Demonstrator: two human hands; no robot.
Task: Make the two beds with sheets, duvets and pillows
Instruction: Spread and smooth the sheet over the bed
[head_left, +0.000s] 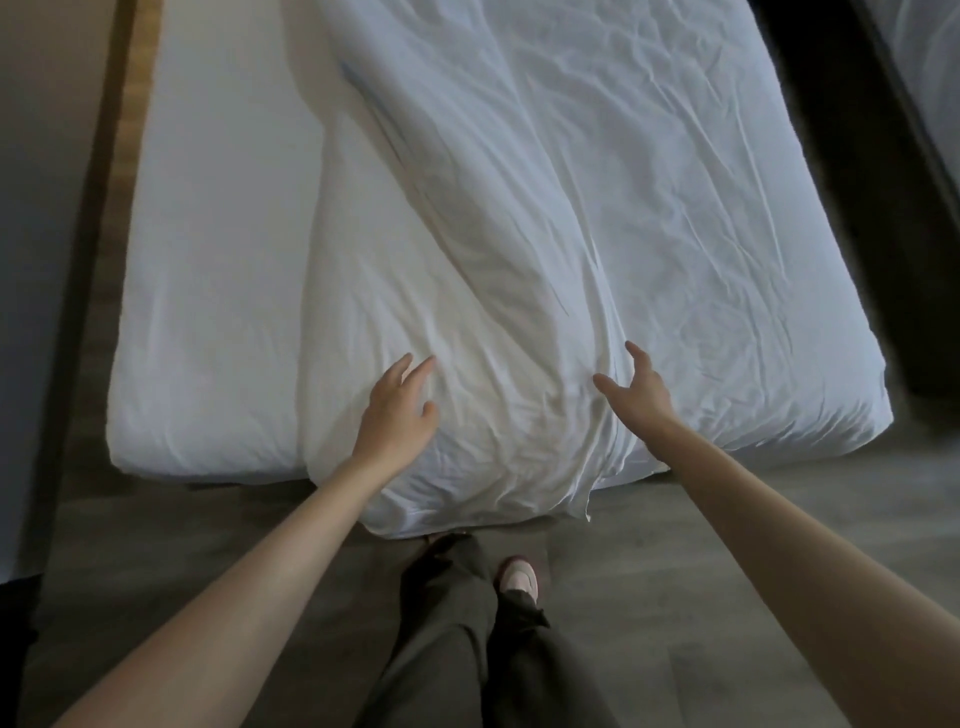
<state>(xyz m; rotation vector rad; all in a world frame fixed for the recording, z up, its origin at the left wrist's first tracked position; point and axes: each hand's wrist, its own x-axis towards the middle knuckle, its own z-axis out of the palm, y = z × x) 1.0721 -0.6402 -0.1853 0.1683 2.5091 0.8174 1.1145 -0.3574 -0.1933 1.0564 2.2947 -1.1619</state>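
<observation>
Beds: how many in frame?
2. The near bed fills the centre, a crumpled duvet lying across it. The second bed shows as a sliver at the top right, mostly cut off by the frame edge.

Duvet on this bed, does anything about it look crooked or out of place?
Yes. The duvet lies askew: its left edge runs diagonally, leaving a wide strip of the sheet uncovered on the left, and its near end overhangs in a bunched, wrinkled corner.
</observation>
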